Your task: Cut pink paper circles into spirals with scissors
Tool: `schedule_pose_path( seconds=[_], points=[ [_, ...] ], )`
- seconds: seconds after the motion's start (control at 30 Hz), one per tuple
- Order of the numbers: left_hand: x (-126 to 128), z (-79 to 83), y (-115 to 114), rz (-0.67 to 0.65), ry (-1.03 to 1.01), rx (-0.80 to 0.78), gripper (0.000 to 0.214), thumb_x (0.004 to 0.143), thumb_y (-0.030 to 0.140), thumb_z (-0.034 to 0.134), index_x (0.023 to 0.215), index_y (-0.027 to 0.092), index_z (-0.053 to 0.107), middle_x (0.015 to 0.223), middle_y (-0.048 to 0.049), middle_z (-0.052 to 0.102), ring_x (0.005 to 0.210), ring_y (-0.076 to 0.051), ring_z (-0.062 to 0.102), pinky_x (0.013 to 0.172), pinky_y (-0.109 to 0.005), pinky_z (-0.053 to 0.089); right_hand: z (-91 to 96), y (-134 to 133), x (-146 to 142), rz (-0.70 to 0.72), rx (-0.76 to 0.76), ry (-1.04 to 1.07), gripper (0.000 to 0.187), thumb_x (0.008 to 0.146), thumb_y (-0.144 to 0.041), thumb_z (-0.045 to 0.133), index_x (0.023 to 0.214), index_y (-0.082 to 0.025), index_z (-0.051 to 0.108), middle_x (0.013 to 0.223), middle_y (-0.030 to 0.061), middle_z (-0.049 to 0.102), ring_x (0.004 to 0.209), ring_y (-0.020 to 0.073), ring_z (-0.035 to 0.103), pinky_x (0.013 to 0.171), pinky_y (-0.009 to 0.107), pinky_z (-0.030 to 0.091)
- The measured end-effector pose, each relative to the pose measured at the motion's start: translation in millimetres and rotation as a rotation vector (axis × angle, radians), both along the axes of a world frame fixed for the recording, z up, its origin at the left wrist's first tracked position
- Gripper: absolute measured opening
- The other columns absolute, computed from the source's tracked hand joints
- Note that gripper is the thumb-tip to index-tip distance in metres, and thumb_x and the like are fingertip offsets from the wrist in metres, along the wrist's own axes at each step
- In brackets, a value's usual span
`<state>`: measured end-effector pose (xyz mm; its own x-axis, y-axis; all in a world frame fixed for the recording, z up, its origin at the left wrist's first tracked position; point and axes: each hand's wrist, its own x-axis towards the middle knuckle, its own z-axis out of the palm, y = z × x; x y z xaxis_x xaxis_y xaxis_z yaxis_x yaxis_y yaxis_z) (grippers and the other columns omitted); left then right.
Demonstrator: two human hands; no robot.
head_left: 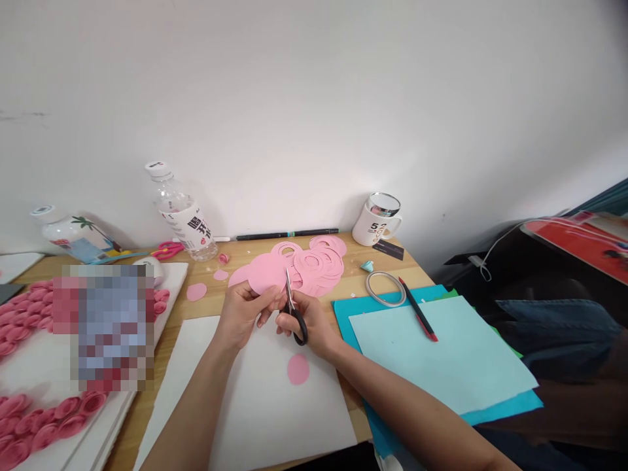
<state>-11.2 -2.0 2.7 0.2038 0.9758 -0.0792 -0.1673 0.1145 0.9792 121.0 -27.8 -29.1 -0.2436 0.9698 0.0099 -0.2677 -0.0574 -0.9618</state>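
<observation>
Between the thumb and fingers of my left hand [243,311] is a rounded piece of pink paper [267,271]. My right hand [309,320] grips scissors [299,326] with black handles, their blades pointing up at the right edge of the paper. Behind the hands lies a pile of pink paper spirals and rings [321,265]. A small pink paper circle [297,369] rests on the white board [265,418] below my hands. Two more pink scraps [197,292] lie on the wooden table to the left.
Rolled pink paper flowers [63,409] cover a white panel at left, beside a pixelated patch. Along the wall stand a water bottle [184,222], a second bottle [73,235] and a mug [375,221]. Blue paper sheets [441,353], a pen [418,310] and a tape roll [386,289] lie right.
</observation>
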Motion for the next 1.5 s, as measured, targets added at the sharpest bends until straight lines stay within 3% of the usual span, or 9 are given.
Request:
schedule_pose_path(
  seconds=[0.23, 0.43, 0.8, 1.17, 1.5],
  points=[
    [1.4, 2.1, -0.6, -0.011, -0.057, -0.035, 0.025, 0.069, 0.028, 0.066, 0.053, 0.014, 0.052, 0.045, 0.0041, 0.053, 0.028, -0.004, 0.037, 0.029, -0.018, 0.024, -2.2, -1.0, -0.6, -0.009, -0.024, -0.035, 0.041, 0.057, -0.046, 0.074, 0.073, -0.017, 0.050, 0.052, -0.0051, 0.050, 0.043, 0.0091, 0.049, 0.040, 0.021, 0.038],
    [2.4, -2.8, -1.1, -0.096, -0.055, -0.035, 0.031, 0.073, 0.032, 0.062, 0.050, 0.014, 0.054, 0.039, 0.0037, 0.048, 0.029, -0.007, 0.039, 0.032, -0.023, 0.037, -1.6, -2.1, -3.8, 0.013, 0.001, -0.030, 0.044, 0.055, -0.048, 0.075, 0.073, -0.018, 0.048, 0.053, -0.0053, 0.052, 0.043, 0.0084, 0.047, 0.043, 0.022, 0.040],
    [3.3, -2.7, -2.3, -0.084, 0.060, 0.006, 0.031, 0.071, 0.029, 0.064, 0.047, 0.014, 0.054, 0.038, 0.0023, 0.049, 0.034, -0.006, 0.041, 0.035, -0.021, 0.030, -0.6, 1.3, 0.3, 0.033, 0.063, 0.029, 0.045, 0.058, -0.048, 0.075, 0.077, -0.020, 0.045, 0.065, 0.0000, 0.060, 0.060, 0.0149, 0.057, 0.056, 0.026, 0.040],
    [1.9, -0.3, -1.1, -0.035, 0.091, 0.001, 0.024, 0.069, 0.029, 0.065, 0.052, 0.013, 0.057, 0.042, 0.0027, 0.052, 0.032, -0.006, 0.042, 0.033, -0.020, 0.031, 3.7, 1.2, 0.2, 0.034, 0.026, 0.035, 0.045, 0.056, -0.048, 0.075, 0.074, -0.019, 0.046, 0.059, -0.0030, 0.053, 0.049, 0.0089, 0.043, 0.050, 0.023, 0.035],
    [-1.3, -3.6, 0.2, -0.043, 0.066, 0.020, 0.026, 0.071, 0.028, 0.063, 0.052, 0.014, 0.053, 0.046, 0.0030, 0.053, 0.033, -0.005, 0.042, 0.033, -0.020, 0.031, 2.3, 1.4, 1.5, -0.001, -0.013, -0.018, 0.041, 0.055, -0.044, 0.076, 0.073, -0.017, 0.050, 0.055, -0.0048, 0.049, 0.047, 0.0087, 0.046, 0.044, 0.021, 0.037]
  ],
)
